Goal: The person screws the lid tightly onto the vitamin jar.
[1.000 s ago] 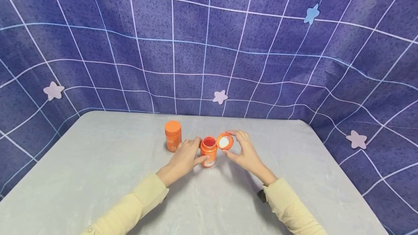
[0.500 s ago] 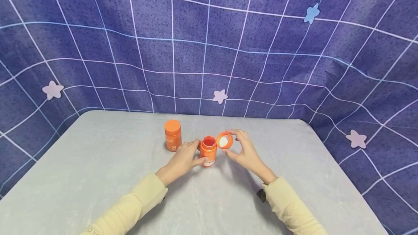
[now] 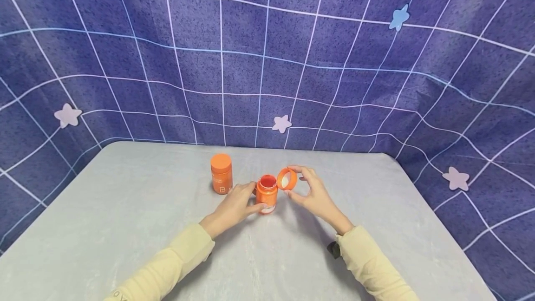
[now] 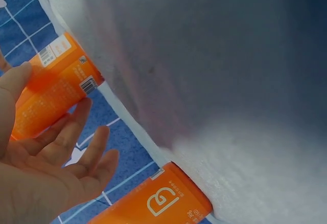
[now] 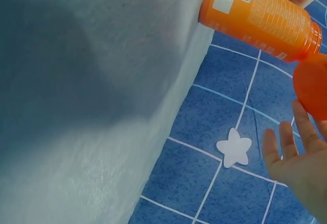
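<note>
While the left hand (image 3: 235, 202) grips the open, cylindrical orange plastic bottle (image 3: 267, 195) on the grey counter (image 3: 267, 259), the right hand (image 3: 314, 196) pinches a round orange lid (image 3: 286, 179) to its right; likely light, stiff and slick, the bottle suits mid-body holding.

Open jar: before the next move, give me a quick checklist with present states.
1. Open jar held by the left hand: ok, thumb and fingers grip its sides.
2. Open jar upright: ok.
3. Lid held by the right hand: ok, pinched at its edge.
4. Mouth uncovered: ok, lid tilted beside it.
5. Lid apart from the rim: cannot tell.
6. Other jar upright and capped: ok.
</note>
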Motion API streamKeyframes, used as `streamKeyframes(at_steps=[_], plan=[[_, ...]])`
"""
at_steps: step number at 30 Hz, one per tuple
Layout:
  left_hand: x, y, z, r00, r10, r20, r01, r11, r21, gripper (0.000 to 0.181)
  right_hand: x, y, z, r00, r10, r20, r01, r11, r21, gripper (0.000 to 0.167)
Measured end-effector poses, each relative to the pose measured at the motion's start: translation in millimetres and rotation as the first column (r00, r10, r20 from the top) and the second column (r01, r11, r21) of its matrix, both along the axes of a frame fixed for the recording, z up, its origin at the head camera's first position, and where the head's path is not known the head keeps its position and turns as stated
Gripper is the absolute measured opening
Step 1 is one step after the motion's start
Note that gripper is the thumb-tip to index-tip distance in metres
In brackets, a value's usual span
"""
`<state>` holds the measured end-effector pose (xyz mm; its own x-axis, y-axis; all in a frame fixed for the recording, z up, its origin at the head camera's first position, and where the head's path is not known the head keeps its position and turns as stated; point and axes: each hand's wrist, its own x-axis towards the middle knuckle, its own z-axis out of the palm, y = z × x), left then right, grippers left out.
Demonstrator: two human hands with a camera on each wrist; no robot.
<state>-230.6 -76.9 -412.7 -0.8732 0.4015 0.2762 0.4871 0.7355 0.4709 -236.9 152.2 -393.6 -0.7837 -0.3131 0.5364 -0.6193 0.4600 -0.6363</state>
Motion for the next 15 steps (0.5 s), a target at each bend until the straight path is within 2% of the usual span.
streamKeyframes(at_steps=[6, 15], plan=[[0.2, 0.1, -1.0, 1.0, -0.005, -0.013, 0.005, 1.0, 0.001, 0.039, -1.5, -1.1, -1.0, 1.0, 0.002, -0.03, -0.002, 1.0, -0.01, 0.055], [0.4, -0.1, -0.9, 1.0, -0.004, -0.012, 0.004, 1.0, 0.008, 0.041, -5.0, -3.0, 0.6, 0.999, 0.037, 0.007, -0.036, 0.999, -0.033, 0.055]])
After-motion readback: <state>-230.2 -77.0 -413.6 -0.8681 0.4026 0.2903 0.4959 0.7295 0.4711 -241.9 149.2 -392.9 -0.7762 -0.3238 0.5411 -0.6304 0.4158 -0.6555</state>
